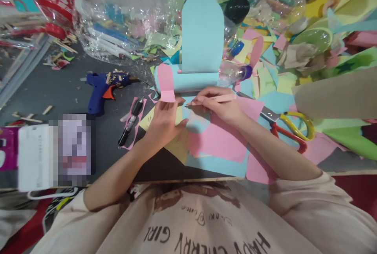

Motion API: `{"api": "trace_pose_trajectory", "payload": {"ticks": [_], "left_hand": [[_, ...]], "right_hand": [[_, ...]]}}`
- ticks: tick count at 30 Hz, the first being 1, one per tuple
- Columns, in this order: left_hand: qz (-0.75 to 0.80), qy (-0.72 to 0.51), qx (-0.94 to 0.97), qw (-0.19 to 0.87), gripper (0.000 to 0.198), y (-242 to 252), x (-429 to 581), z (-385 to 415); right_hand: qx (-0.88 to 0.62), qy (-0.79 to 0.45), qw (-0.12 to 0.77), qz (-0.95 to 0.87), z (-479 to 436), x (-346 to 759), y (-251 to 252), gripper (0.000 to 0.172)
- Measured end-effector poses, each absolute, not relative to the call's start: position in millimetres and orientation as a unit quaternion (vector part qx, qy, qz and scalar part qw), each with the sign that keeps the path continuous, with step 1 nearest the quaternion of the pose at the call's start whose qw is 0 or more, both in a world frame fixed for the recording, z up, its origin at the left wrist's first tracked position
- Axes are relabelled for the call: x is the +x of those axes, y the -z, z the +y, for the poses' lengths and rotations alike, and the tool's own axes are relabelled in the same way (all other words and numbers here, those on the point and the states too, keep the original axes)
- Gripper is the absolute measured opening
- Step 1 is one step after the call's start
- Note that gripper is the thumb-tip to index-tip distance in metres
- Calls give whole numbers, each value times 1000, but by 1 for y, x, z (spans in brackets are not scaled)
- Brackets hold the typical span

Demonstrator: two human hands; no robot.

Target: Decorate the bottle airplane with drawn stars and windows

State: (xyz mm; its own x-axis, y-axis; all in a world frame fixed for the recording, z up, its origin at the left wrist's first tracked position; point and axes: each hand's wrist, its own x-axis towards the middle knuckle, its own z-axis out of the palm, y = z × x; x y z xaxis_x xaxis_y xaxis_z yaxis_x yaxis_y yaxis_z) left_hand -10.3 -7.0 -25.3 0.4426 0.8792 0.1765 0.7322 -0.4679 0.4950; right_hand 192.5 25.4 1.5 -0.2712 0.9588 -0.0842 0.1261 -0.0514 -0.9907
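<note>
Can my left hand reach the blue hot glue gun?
Probably yes: nothing tall blocks the tabletop between your left hand and the blue hot glue gun, though the hand would first have to leave the papers under it.

Pencil [226, 97] in right grip [221, 107]

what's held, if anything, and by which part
The right hand holds a pen near its tip; whether the left hand grips the pink strip can't be told.
</note>
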Motion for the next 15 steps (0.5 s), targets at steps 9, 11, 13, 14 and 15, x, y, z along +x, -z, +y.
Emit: {"api": "trace_pose_trajectory", "payload": {"ticks": [9,11,13,14,15], "left_hand": [[477,-218,836,162,46,25,-13,-7],[474,-219,835,176,46,24,-13,-6],[475,-217,831,192,46,23,-13,-6],[477,-216,828,199,47,23,-13,-6],[480,-215,825,204,48,23,-12,-6]], "right_hand": [[-507,-558,346,-558,23,187,8,22],[-510,-560,335,-560,23,187,6,24],[-511,-555,333,-566,23,186,5,24],[-510,-552,333,-569,23,186,5,23],[-509,-549,336,-572,23,185,5,23]]}}
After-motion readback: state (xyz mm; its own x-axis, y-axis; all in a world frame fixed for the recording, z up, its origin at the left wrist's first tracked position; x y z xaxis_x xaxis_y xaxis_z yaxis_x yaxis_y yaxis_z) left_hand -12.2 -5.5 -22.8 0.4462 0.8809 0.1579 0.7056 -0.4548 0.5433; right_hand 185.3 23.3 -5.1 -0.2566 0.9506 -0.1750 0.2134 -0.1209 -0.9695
